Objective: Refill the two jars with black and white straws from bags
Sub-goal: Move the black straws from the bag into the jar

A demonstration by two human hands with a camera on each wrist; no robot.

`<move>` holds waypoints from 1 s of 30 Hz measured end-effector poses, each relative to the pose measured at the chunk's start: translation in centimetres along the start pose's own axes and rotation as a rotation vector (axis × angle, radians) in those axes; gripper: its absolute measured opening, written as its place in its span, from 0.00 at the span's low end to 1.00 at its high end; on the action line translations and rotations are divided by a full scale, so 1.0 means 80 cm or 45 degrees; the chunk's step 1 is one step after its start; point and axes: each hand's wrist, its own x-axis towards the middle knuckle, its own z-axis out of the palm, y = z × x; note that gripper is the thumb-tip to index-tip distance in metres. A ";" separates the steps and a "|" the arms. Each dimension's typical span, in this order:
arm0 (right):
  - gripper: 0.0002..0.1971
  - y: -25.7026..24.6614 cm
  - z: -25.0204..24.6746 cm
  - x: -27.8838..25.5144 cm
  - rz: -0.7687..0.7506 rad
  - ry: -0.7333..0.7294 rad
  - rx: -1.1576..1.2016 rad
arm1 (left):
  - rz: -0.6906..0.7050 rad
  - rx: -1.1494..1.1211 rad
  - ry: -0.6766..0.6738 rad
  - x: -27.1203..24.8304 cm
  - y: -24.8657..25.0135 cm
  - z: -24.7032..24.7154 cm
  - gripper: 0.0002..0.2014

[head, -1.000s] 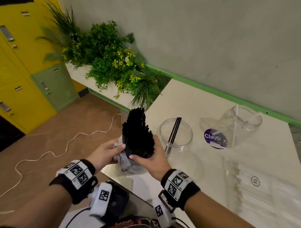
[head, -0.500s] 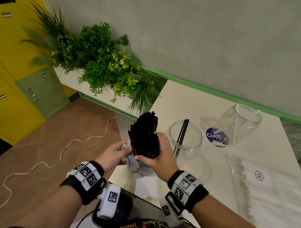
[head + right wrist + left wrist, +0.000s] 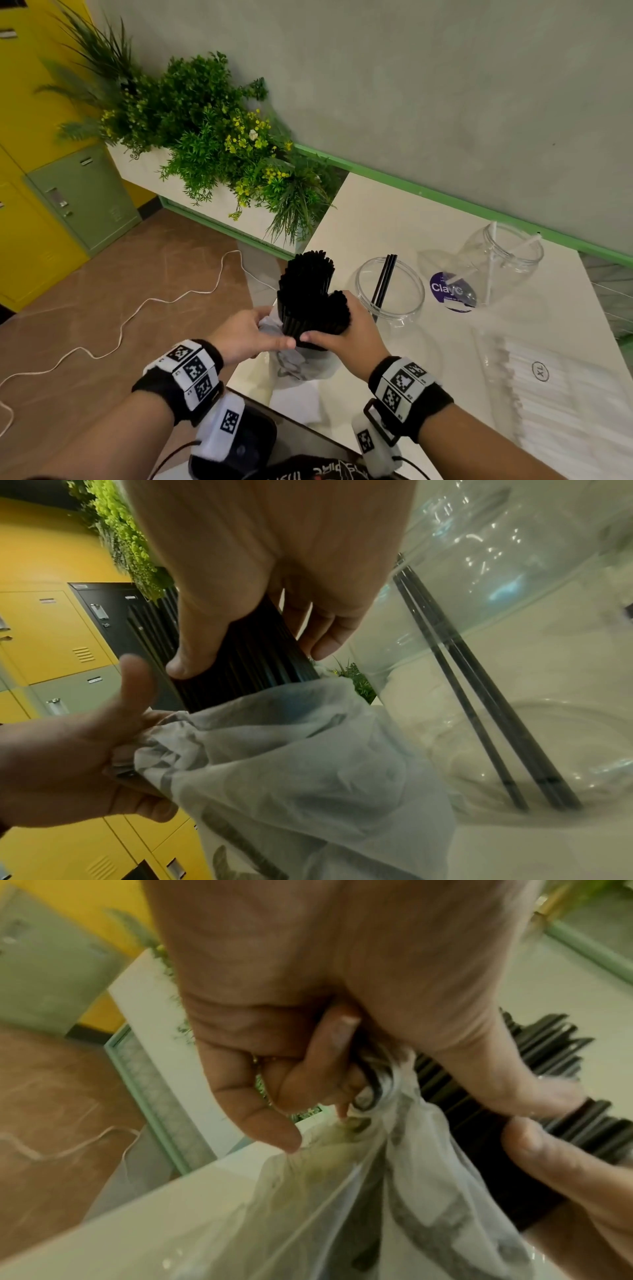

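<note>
A smooth cream tabletop [image 3: 394, 219] meets a grey wall with green trim, beside leafy planter greenery [image 3: 212, 137] and yellow lockers [image 3: 30, 240]. Over its near corner, the right hand [image 3: 346, 329] wraps a dense bundle of black straws [image 3: 308, 294], and the left hand [image 3: 243, 334] bunches the thin crinkled plastic bag [image 3: 294, 363]. Two round clear jars [image 3: 388, 287] stand just beyond; the flat bag of white straws [image 3: 555, 394] lies right.
</note>
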 end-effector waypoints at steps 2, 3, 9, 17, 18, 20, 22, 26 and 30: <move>0.24 -0.001 -0.001 0.000 0.009 -0.042 0.010 | 0.039 0.189 0.009 -0.003 0.007 -0.002 0.23; 0.23 -0.002 -0.001 0.000 0.023 -0.073 0.034 | 0.049 0.256 0.025 -0.005 0.009 -0.003 0.22; 0.18 -0.016 -0.003 0.003 0.080 -0.174 0.225 | -0.005 0.551 0.089 -0.010 0.011 -0.009 0.22; 0.10 -0.039 -0.037 0.009 0.052 -0.119 0.423 | -0.035 0.749 0.147 -0.011 0.005 -0.004 0.30; 0.09 -0.040 -0.040 0.010 0.040 -0.100 0.434 | -0.032 0.761 0.153 -0.010 0.004 -0.004 0.31; 0.10 -0.043 -0.046 0.012 0.024 -0.067 0.461 | -0.033 0.774 0.147 -0.008 0.004 -0.004 0.29; 0.13 -0.049 -0.052 0.014 0.019 -0.029 0.498 | -0.035 0.775 0.145 -0.007 0.003 -0.005 0.25; 0.13 -0.066 -0.069 0.017 -0.006 0.130 0.519 | -0.086 0.747 0.162 -0.004 -0.007 -0.009 0.21; 0.06 -0.088 -0.092 0.023 0.001 0.232 0.665 | -0.078 0.745 0.171 -0.001 -0.015 -0.011 0.21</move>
